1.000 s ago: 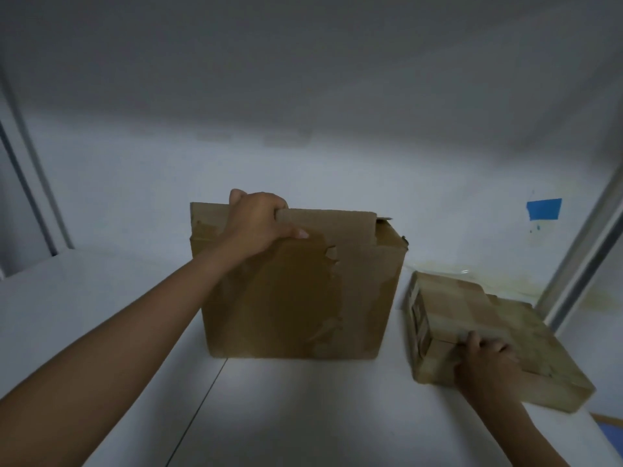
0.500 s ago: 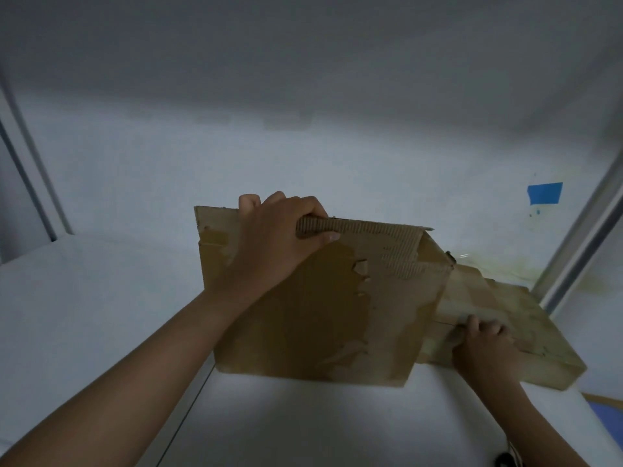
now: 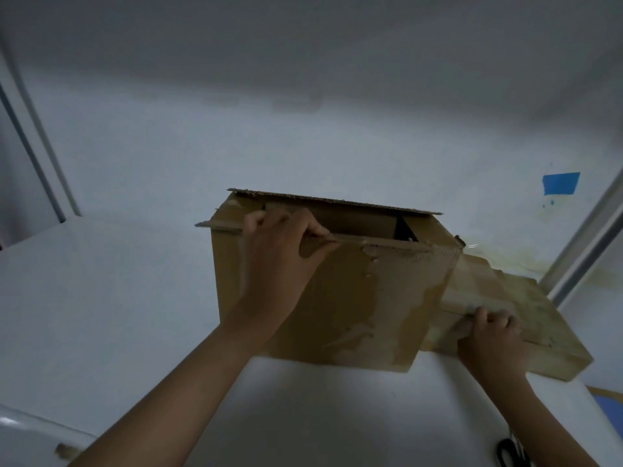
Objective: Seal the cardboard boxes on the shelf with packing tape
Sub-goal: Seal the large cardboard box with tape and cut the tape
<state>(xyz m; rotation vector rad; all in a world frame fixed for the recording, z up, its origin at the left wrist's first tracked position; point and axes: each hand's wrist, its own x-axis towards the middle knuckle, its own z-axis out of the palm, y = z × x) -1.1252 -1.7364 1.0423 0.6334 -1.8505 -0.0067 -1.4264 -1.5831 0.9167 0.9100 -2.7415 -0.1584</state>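
Note:
A tall brown cardboard box [image 3: 364,298] with torn paper on its front stands tilted toward me on the white shelf [image 3: 101,315], its top flaps apart and the dark inside showing. My left hand [image 3: 279,257] grips the near top flap of this box. To the right lies a flat cardboard box [image 3: 526,315], partly hidden behind the tall one. My right hand [image 3: 488,335] rests on the flat box's near edge, fingers curled over it. No tape roll is in view.
Black scissors [image 3: 512,455] lie at the shelf's front right edge. A blue tape patch [image 3: 560,183] sticks on the back wall. Metal shelf posts rise at the left [image 3: 30,146] and the right [image 3: 586,237]. A small brown scrap [image 3: 65,450] lies at the front left.
The tall box has come forward and to the right, tilted toward me, now overlapping the flat box. Its top flaps have opened. My right hand has stayed on the flat box.

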